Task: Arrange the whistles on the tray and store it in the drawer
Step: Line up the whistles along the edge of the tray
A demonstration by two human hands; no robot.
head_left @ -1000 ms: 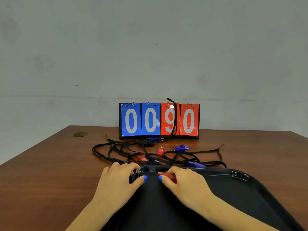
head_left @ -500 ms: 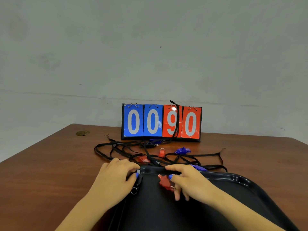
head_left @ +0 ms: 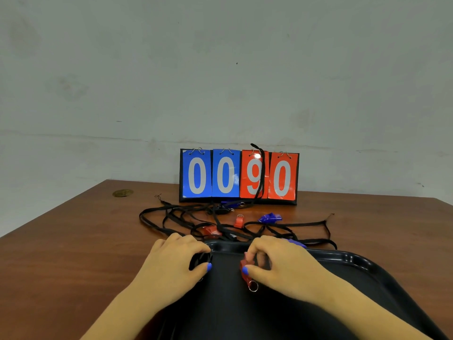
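Observation:
A black tray (head_left: 355, 262) lies on the table in front of me. My right hand (head_left: 284, 263) pinches a red whistle (head_left: 245, 266) over the tray's far end, and its metal ring (head_left: 253, 287) hangs below my thumb. My left hand (head_left: 176, 266) is closed on a bunched black lanyard (head_left: 199, 260) at the tray's far left edge. Beyond the tray, among tangled black lanyards (head_left: 171, 217), lie two red whistles (head_left: 210, 230) (head_left: 239, 220) and a blue whistle (head_left: 269, 218). Another blue whistle (head_left: 297, 242) peeks out behind my right hand.
A flip scoreboard (head_left: 239, 176) reading 0090 stands at the back of the brown wooden table (head_left: 73, 241), with one lanyard draped over it. A round brass disc (head_left: 122, 193) is set in the table at the far left. A grey wall rises behind.
My hands have drawn apart over the tray's far end. The red whistle has come out from under my right hand, and its ring now shows below my thumb.

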